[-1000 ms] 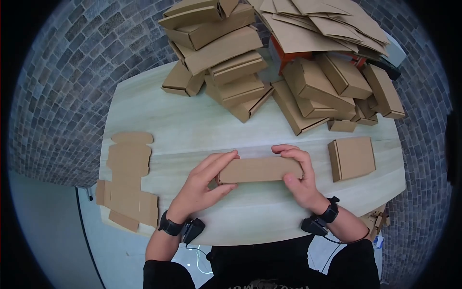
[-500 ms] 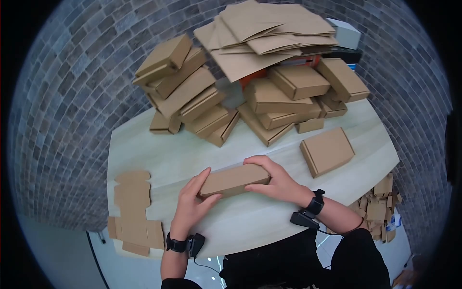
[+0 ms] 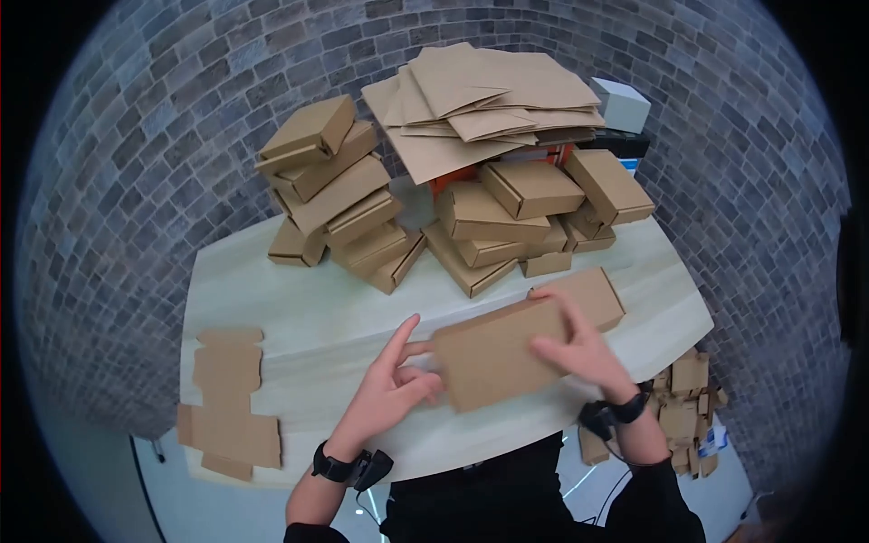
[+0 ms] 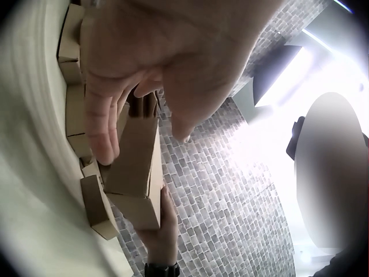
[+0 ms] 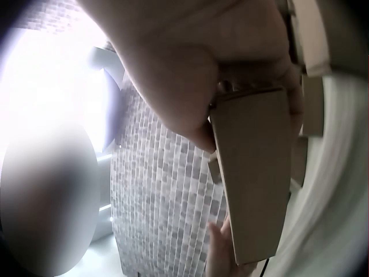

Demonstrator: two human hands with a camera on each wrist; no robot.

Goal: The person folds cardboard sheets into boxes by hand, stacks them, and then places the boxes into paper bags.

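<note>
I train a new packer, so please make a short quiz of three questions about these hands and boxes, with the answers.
1. True or false: the unfolded cardboard piece lies on the person's left of the held box.
2. Choose one. The right hand:
a) hangs idle
b) grips the held box
c) lies on the person's lap
3. Fill in left or right: seen by the person, the pale box at the back is to the ____ of the stacked flat sheets.

Key: 1 true; 2 b; 3 right.
</note>
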